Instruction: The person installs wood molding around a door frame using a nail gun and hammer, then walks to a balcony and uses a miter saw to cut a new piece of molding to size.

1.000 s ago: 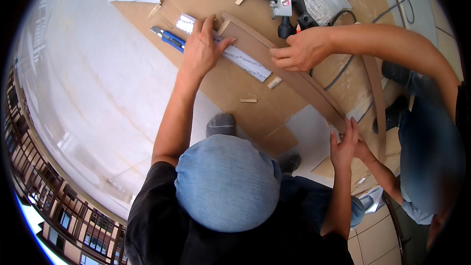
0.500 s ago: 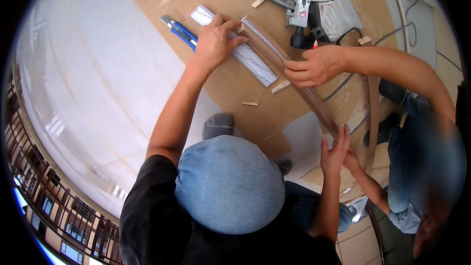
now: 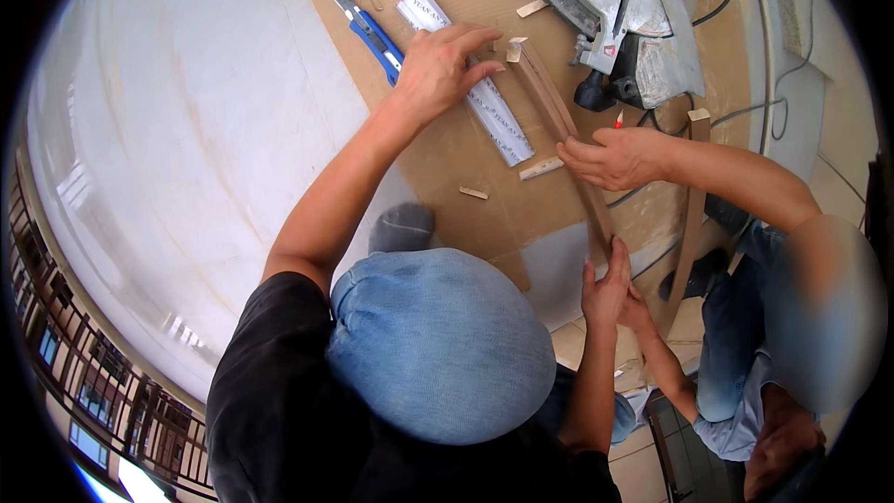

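Note:
A long brown trim strip (image 3: 548,98) runs from beyond my left hand down to my right hand. My left hand (image 3: 445,67) hovers over a white-filmed strip (image 3: 503,123), its thumb and fingers apart and a gap between them and the trim's far end. Low on the trim, my right hand (image 3: 603,291) grips its near end, thumb on one side and fingers on the other. A co-worker's hand (image 3: 616,160) pinches the trim midway, with a red pencil (image 3: 619,120) sticking up from it. The co-worker's other hand (image 3: 637,311) is beside my right hand, partly hidden.
A blue utility knife (image 3: 372,42) lies left of the filmed strip. At the upper right stands a miter saw (image 3: 605,0) with cables. Wood offcuts (image 3: 540,168) are scattered on the cardboard (image 3: 456,154). Another brown strip (image 3: 689,233) lies close to the co-worker.
My left hand has let go of the trim's far end and opened. The trim now points more steeply away from me. The view has shifted, and both near hands appear farther left.

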Motion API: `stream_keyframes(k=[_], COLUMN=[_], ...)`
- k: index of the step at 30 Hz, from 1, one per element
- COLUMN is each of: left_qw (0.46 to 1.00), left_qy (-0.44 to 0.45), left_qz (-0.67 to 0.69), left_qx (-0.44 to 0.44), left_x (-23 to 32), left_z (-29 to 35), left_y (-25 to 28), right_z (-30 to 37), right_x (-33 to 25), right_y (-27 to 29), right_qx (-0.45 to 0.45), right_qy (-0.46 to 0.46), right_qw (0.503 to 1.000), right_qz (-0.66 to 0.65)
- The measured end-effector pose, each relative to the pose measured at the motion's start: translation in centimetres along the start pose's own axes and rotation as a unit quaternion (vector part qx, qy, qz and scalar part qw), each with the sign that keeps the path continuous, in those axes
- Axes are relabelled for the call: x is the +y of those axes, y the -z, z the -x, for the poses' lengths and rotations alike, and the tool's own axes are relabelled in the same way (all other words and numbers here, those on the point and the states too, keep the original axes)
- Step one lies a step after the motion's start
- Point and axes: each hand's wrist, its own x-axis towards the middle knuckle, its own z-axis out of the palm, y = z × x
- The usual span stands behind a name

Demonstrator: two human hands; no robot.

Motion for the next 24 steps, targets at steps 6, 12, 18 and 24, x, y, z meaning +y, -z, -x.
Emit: stream_keyframes(k=[6, 12, 18, 24], left_qw=[0.996, 0.996, 0.985, 0.983], left_qy=[-0.055, -0.058, -0.103, -0.127], left_qz=[-0.061, -0.064, -0.111, -0.117], left_qx=[0.033, -0.005, -0.081, -0.068], left_x=[0.0, 0.1, 1.0, 1.6], left_z=[0.2, 0.5, 2.0, 2.8], left_y=[-0.4, -0.1, -0.5, -1.3], right_z=[-0.9, -0.7, -0.2, 0.4], right_x=[1.1, 4.0, 4.9, 5.4], right_y=[-0.1, -2.5, -2.8, -3.0], right_qx=[0.041, 0.022, -0.004, -0.025], right_qy=[-0.056, -0.03, -0.061, -0.134], right_qw=[0.996, 0.995, 0.998, 0.991], right_qz=[0.064, -0.095, -0.019, -0.012])
